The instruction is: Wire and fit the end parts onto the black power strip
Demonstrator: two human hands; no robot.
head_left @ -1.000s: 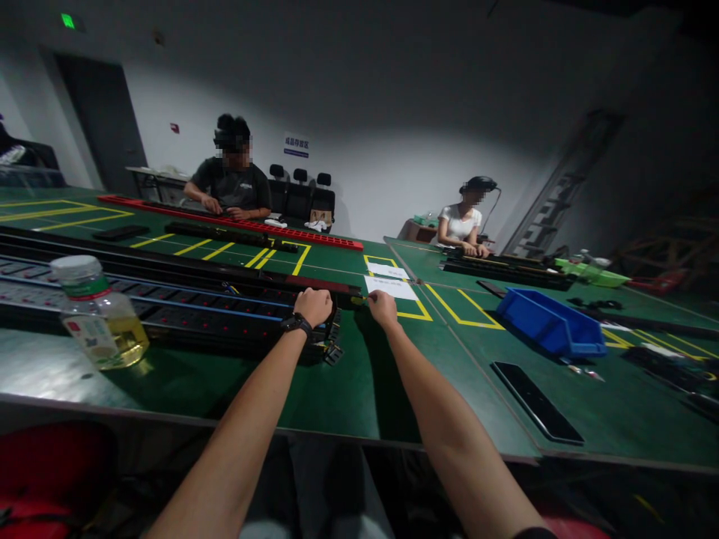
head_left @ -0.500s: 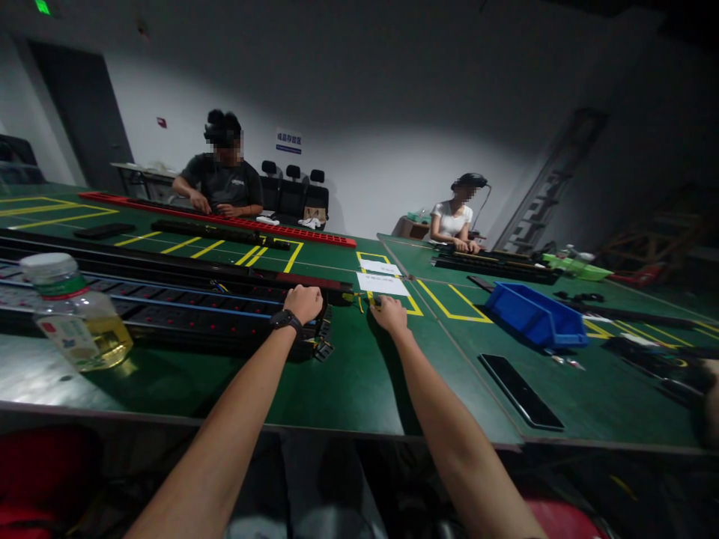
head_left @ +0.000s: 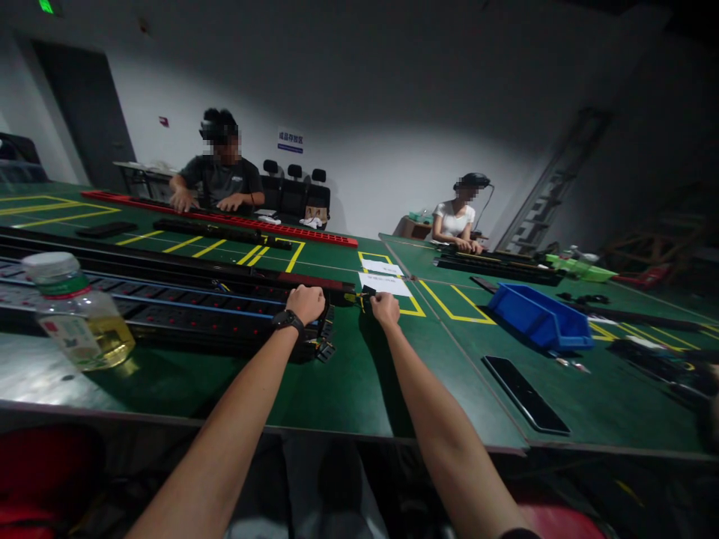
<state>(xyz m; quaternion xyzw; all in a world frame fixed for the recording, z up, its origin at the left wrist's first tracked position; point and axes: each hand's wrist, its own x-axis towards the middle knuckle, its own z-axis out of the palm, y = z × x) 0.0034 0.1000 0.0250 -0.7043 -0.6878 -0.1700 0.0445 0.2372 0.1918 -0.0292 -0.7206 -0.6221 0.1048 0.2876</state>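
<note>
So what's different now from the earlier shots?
The right hand, a moment ago lying flatter with its fingers spread near the table, is now drawn into a pinch, with a small black piece up at its fingertips. Across the table, the dark-shirted co-worker's hands have moved apart. The left hand stays at the end of the long black unit; bottle and blue bin haven't moved.

Both arms out front, converging. Left forearm (head_left: 228, 404) slants inward; left hand (head_left: 306, 305) is palm-down, knuckles up, fingers curled, tips hidden. Right forearm (head_left: 435, 393) comes in from the right; right hand (head_left: 386, 308) is pinched, fingertips pointing toward the left one. Hands near each other, not touching.
</note>
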